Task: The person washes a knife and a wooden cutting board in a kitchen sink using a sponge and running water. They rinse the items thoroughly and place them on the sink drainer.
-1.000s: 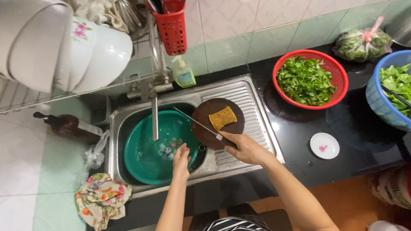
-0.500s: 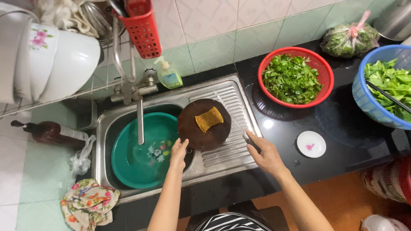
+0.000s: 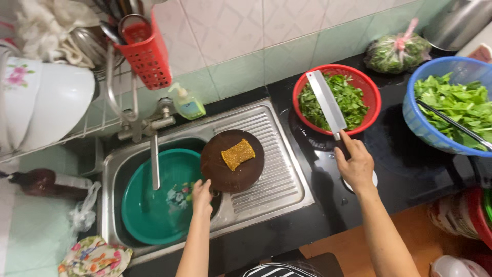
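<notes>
Now one right hand (image 3: 355,166) grips one cleaver (image 3: 326,105); one left hand (image 3: 201,197) clasps one round board (image 3: 231,160).

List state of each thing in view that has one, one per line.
right hand: shut on cleaver handle
cleaver: lifted, blade over red basket
left hand: at cutting board edge
cutting board: on sink drainer, scrub pad on top
tap: no water visible
red basket: holds greens
green basin: in sink

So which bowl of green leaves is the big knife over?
The red basket in the middle. The cleaver in the right hand has its blade above that one; the blue basket sits farther right, with nothing but chopsticks across it.
</notes>
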